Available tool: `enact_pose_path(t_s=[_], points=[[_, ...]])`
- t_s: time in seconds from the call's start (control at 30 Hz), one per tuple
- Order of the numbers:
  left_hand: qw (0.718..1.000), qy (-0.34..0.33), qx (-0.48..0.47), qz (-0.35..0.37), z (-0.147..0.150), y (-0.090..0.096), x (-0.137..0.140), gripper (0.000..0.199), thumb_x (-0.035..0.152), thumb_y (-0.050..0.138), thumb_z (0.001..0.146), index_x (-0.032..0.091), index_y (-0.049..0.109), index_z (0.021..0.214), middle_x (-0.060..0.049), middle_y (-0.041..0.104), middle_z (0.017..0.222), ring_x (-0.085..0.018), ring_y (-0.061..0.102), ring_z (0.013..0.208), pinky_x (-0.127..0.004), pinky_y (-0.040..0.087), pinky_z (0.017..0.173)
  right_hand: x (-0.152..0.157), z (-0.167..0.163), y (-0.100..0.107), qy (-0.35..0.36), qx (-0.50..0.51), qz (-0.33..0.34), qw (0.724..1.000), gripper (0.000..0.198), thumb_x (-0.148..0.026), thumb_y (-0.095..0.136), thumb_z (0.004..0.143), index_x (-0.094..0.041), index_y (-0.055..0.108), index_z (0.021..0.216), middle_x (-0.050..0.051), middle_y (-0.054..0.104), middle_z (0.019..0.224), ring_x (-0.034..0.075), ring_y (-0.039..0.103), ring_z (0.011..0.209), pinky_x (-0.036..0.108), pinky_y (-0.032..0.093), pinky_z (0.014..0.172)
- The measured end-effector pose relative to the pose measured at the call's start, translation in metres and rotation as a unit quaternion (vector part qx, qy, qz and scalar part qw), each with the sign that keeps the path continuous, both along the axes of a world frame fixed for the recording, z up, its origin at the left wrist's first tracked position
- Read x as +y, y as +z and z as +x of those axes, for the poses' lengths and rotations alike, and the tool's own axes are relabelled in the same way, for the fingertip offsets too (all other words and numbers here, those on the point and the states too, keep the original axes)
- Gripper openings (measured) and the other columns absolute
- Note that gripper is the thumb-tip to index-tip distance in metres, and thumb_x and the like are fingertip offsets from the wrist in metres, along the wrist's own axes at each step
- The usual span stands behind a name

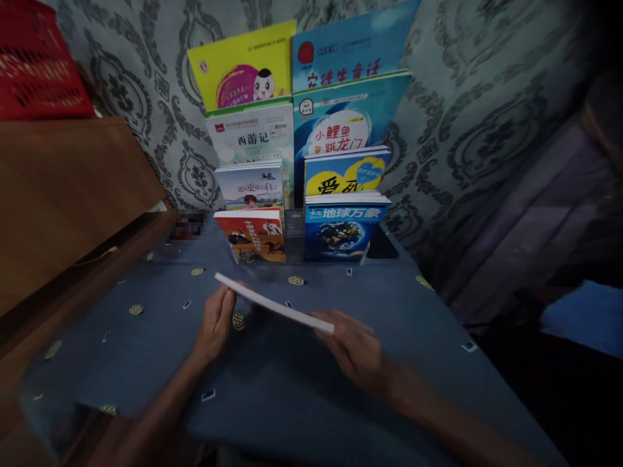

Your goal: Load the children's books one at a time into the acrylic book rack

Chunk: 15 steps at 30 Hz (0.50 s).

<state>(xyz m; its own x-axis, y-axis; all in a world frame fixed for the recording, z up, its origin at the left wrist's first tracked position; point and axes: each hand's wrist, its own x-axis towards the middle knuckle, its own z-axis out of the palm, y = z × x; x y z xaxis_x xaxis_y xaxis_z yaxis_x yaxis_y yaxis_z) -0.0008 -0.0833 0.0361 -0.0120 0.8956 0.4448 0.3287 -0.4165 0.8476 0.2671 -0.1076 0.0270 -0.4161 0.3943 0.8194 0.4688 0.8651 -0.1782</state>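
Observation:
Between my two hands a thin book (275, 305) is held up edge-on above the table, so only its white edge shows and its covers are hidden. My left hand (217, 318) grips its left end, thumb and fingers closed on it. At the lower right end, my right hand (355, 347) is closed round the book. Behind it stand two stacked rows of upright books. The left row has an orange-red book (253, 237) in front and a yellow book (243, 65) at the back. In the right row, a blue book with a globe (343, 233) is foremost.
A blue-grey patterned cloth (160, 337) covers the table. A dark flat object (383, 245) lies beside the right row. On the left, a wooden cabinet (68, 194) carries a red basket (41, 65). Patterned wallpaper (467, 78) rises behind, with a purple curtain (525, 220) at right.

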Motion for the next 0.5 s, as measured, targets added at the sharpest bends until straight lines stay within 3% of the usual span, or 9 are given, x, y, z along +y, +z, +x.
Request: enact_pose_path(t_s=[0.1,0.2,0.37,0.5], points=[[0.994,0.017,0.100,0.046,-0.012,0.002,-0.011,0.048,0.059,0.041,0.100,0.020,0.069,0.103,-0.009,0.072,0.100,-0.022,0.066,0.091,-0.034,0.052,0.085,0.005,-0.003,0.004,0.040,-0.027,0.014,0.999,0.052,-0.007,0.040,0.100,-0.021,0.046,0.150,0.009,0.078,0.108,0.020,0.076,0.091,0.032,0.064,0.083],[0.986,0.043,0.139,0.083,-0.020,0.008,-0.009,0.045,0.055,0.039,0.102,0.020,0.067,0.108,-0.009,0.072,0.101,-0.022,0.068,0.091,-0.035,0.053,0.084,0.018,-0.012,0.008,0.053,-0.030,0.034,0.998,0.047,-0.008,0.038,0.101,-0.019,0.051,0.145,0.010,0.078,0.111,0.020,0.075,0.100,0.033,0.064,0.086],[0.969,0.110,0.140,0.173,-0.028,0.029,0.016,0.051,0.060,0.037,0.101,0.020,0.064,0.118,-0.010,0.070,0.111,-0.023,0.067,0.103,-0.039,0.052,0.094,0.055,-0.035,0.023,0.047,0.003,0.052,0.998,0.038,-0.009,0.040,0.101,-0.016,0.062,0.132,0.014,0.074,0.118,0.021,0.070,0.114,0.038,0.061,0.095],[0.961,0.116,0.121,0.218,-0.028,0.043,0.038,0.056,0.065,0.037,0.099,0.021,0.063,0.120,-0.011,0.068,0.117,-0.025,0.064,0.112,-0.040,0.051,0.098,0.081,-0.047,0.037,0.025,0.047,0.033,0.998,0.037,-0.011,0.038,0.101,-0.019,0.065,0.126,0.015,0.071,0.126,0.023,0.065,0.123,0.045,0.057,0.101]])
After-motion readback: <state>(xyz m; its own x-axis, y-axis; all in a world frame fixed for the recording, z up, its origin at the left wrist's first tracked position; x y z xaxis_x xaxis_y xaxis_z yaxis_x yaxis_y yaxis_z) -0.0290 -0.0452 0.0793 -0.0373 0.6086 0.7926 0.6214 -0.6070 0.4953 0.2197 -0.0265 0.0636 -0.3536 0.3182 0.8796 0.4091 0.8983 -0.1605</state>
